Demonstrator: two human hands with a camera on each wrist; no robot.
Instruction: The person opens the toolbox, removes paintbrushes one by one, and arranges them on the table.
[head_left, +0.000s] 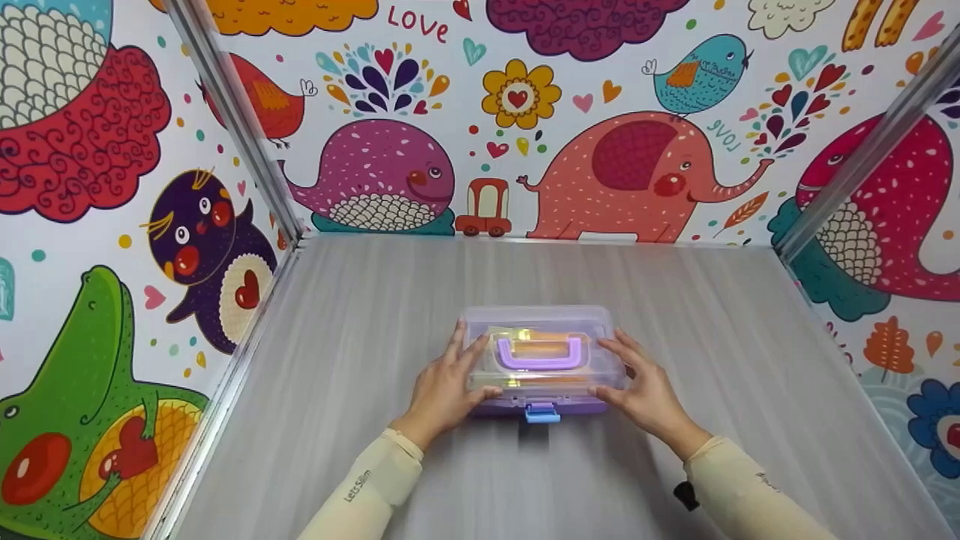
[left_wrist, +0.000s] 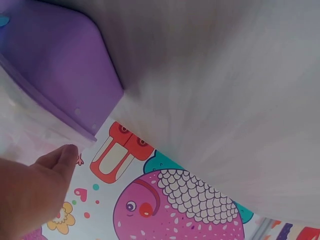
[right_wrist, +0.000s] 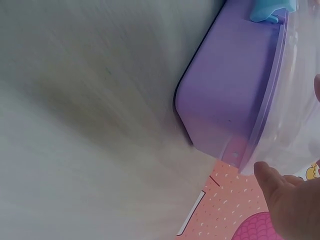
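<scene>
A plastic storage box with a purple base (right_wrist: pixel 225 85) and a clear lid (head_left: pixel 540 318) stands on the table in the head view. On the lid is a purple carry handle (head_left: pixel 541 364). The blue latch (head_left: pixel 541 415) sticks out at the front. Blurred yellow and orange things show through the lid. My left hand (head_left: pixel 444 386) holds the lid's left end, thumb at the front and fingers along the side. At the right end, my right hand (head_left: pixel 646 386) holds the lid in the same way. Both wrist views show fingertips at the lid's edge.
The grey table (head_left: pixel 360 300) runs back to a printed wall (head_left: pixel 465 75) with cartoon animals. Metal corner posts (head_left: pixel 232 112) stand left and right. A small black object (head_left: pixel 685 496) shows beside the right sleeve.
</scene>
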